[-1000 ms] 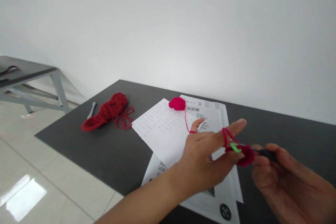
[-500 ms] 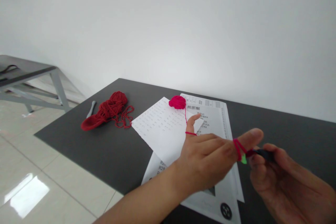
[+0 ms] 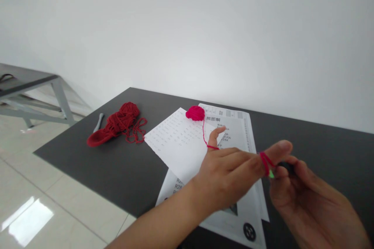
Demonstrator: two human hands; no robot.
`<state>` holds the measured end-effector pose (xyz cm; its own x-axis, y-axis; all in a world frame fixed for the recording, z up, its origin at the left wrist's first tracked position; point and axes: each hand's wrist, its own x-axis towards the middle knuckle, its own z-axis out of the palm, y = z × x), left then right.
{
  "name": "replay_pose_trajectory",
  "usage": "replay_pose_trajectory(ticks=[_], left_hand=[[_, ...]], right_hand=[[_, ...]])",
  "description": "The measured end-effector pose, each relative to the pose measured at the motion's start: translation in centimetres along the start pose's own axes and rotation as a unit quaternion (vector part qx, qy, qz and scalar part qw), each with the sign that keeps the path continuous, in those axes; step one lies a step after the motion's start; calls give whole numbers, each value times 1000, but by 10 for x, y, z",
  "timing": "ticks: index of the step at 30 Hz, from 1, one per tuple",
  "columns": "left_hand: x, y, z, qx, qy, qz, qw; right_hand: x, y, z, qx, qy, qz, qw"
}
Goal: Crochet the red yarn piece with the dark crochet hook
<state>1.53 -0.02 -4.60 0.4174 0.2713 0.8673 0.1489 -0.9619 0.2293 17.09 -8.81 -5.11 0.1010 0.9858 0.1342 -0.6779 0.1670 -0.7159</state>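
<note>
Crochet in hand, early on by the look of it. Left hand (image 3: pixel 230 175) raised over the dark table (image 3: pixel 87 163), forefinger stretched out with pink yarn (image 3: pixel 265 162) looped round it, little finger hooking the same strand. Right hand (image 3: pixel 304 198) closed about the dark handle of a crochet hook (image 3: pixel 284 168), pressed close against the left fingertip — a green stitch marker (image 3: pixel 271 174) just showing between them. Worked piece itself hidden behind the fingers; size impossible to tell. Strand running back to a small pink yarn ball (image 3: pixel 195 113) on the pattern sheets (image 3: pixel 181 144), plenty apparently unworked. Dark red yarn heap (image 3: pixel 117 126) and a grey tool (image 3: pixel 98 122) lying well apart at the far left — untouched.
</note>
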Motion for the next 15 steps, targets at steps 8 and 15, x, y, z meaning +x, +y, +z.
replay_pose_trajectory(ticks=[8, 15], left_hand=[[12, 8, -6, -252, -30, -271, 929], [0, 1, -4, -47, -23, -57, 997]], right_hand=[[2, 2, 1, 46, -44, 44, 997], [3, 2, 13, -67, 62, -82, 992]])
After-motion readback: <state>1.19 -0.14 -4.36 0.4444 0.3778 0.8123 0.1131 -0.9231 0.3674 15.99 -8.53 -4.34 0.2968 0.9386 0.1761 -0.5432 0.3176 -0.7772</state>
